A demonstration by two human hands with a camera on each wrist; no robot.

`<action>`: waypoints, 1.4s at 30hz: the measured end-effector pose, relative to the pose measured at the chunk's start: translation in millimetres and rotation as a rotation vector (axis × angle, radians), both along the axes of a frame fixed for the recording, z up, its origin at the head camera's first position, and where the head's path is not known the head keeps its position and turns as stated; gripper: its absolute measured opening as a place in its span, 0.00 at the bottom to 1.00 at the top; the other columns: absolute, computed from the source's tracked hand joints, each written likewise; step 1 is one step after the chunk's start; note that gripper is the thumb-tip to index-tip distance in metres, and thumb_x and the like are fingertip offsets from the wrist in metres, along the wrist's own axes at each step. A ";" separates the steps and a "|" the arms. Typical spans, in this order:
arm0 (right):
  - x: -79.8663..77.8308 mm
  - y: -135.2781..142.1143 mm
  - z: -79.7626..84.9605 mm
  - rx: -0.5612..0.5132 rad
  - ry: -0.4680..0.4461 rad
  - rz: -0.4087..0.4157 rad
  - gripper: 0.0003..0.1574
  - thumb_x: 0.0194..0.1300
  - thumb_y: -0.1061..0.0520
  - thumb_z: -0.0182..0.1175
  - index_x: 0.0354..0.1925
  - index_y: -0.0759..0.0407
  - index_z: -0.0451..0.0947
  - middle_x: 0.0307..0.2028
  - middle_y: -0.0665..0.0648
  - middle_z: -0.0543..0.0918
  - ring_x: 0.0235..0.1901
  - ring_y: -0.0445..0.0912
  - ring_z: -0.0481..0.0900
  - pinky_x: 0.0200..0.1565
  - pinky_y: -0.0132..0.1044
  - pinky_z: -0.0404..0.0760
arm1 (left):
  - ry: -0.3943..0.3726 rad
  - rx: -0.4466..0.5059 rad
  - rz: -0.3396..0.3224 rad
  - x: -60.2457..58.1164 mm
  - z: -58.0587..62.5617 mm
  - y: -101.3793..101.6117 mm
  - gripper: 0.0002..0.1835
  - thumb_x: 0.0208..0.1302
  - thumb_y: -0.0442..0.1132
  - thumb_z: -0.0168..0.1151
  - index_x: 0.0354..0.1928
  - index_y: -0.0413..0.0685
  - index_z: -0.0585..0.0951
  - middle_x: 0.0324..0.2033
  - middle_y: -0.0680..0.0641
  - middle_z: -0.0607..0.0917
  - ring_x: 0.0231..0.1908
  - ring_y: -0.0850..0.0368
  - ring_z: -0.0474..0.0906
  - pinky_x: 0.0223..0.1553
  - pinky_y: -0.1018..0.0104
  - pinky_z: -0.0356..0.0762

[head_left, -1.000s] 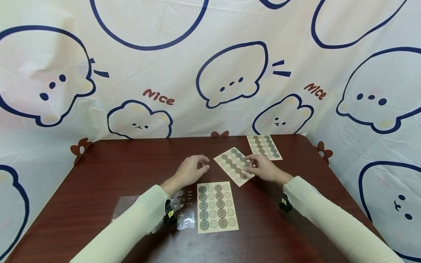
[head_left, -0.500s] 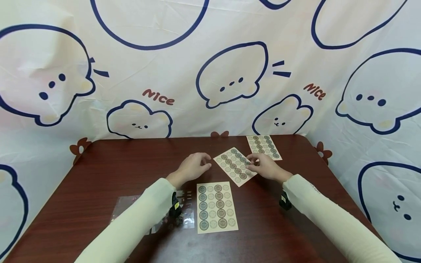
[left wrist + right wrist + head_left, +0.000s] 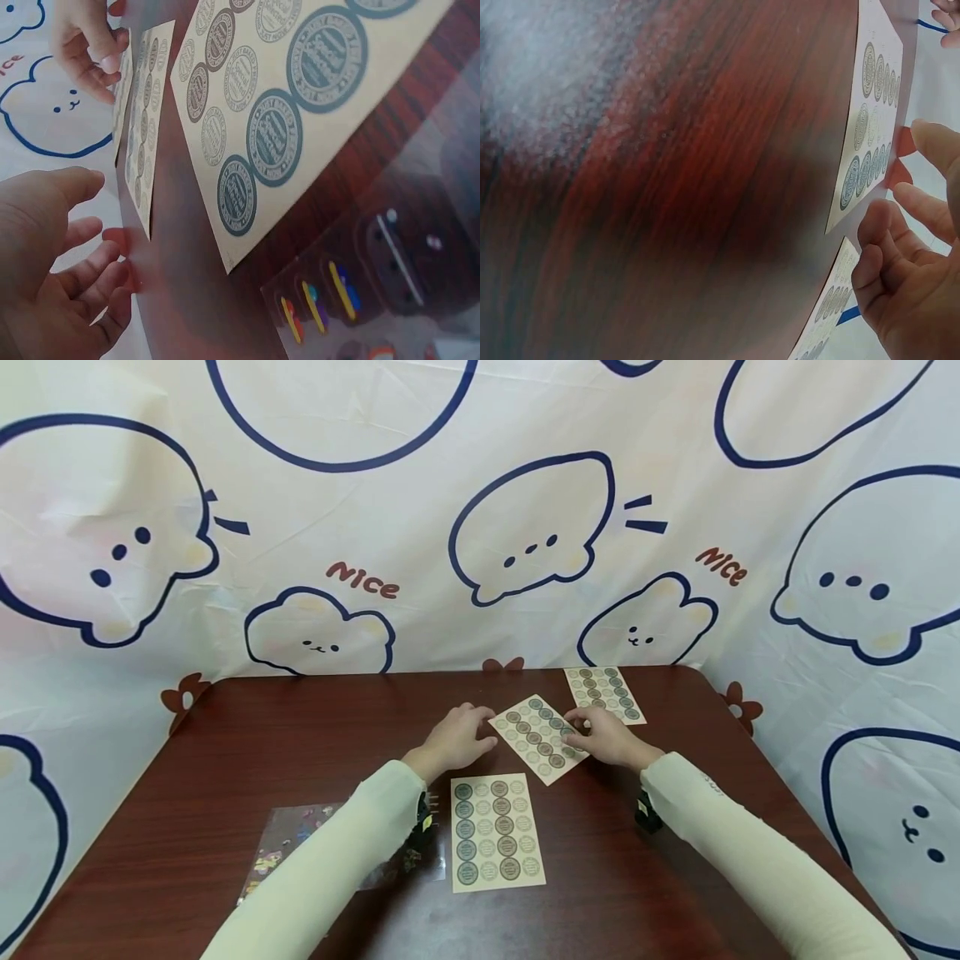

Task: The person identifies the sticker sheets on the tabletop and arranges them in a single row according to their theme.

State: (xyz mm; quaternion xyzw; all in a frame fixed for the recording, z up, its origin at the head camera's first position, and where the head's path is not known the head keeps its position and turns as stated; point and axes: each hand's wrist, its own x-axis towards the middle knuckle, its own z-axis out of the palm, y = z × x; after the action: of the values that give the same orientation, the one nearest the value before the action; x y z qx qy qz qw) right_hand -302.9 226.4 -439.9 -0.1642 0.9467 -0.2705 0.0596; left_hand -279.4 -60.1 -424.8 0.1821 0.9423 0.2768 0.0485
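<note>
A cream sheet of round stickers (image 3: pixel 536 739) lies diagonally mid-table, with printed seals in dark and brown ink. My left hand (image 3: pixel 459 739) hovers by its left corner, thumb and fingers apart and nothing between them. At the opposite side, my right hand (image 3: pixel 609 739) has its fingertips right at the sheet's right edge, overlapping it in the head view. In the right wrist view that hand (image 3: pixel 915 247) shows loosely bent fingers and a gap below the thumb. A second sticker sheet (image 3: pixel 497 831) lies straight in front, nearer me.
A third sticker sheet (image 3: pixel 603 693) lies at the far right edge of the table (image 3: pixel 337 718), behind the right hand. Clear plastic with small colourful pieces (image 3: pixel 281 843) lies at the left, partly under my left sleeve (image 3: pixel 337 852). A patterned cloth (image 3: pixel 420 543) hangs behind.
My left hand has moved right and slightly away from me, up to the middle sheet's left corner. My right hand stays at the right edge, with slight finger movement.
</note>
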 end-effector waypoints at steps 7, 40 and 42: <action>1.8 -4.6 4.4 0.043 -0.029 0.022 0.31 0.67 0.55 0.66 0.64 0.69 0.74 0.54 0.66 0.81 0.54 0.57 0.78 0.59 0.55 0.77 | -0.032 0.016 -0.008 -5.6 -6.9 3.1 0.26 0.71 0.43 0.63 0.69 0.46 0.74 0.58 0.39 0.77 0.55 0.46 0.75 0.55 0.51 0.77; -8.3 -28.1 -1.5 0.199 -0.083 -0.019 0.47 0.64 0.48 0.70 0.72 0.66 0.65 0.29 0.54 0.77 0.28 0.45 0.72 0.33 0.36 0.70 | -0.106 -0.113 0.061 -13.8 -26.7 19.7 0.43 0.64 0.65 0.63 0.77 0.58 0.64 0.60 0.40 0.71 0.51 0.47 0.66 0.50 0.53 0.68; -8.5 -29.7 -1.0 0.202 -0.085 -0.018 0.47 0.65 0.47 0.69 0.73 0.66 0.64 0.29 0.54 0.77 0.28 0.45 0.73 0.33 0.35 0.70 | -0.100 -0.131 0.065 -14.3 -27.4 20.9 0.43 0.63 0.65 0.64 0.77 0.60 0.64 0.61 0.40 0.70 0.52 0.46 0.67 0.51 0.53 0.69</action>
State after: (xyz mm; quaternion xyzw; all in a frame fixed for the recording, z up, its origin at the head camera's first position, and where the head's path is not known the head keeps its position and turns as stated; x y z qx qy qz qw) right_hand -311.4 196.8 -441.0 -0.1372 0.9672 -0.1811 0.1135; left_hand -293.8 -39.2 -452.2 0.1336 0.9602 0.2246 0.0985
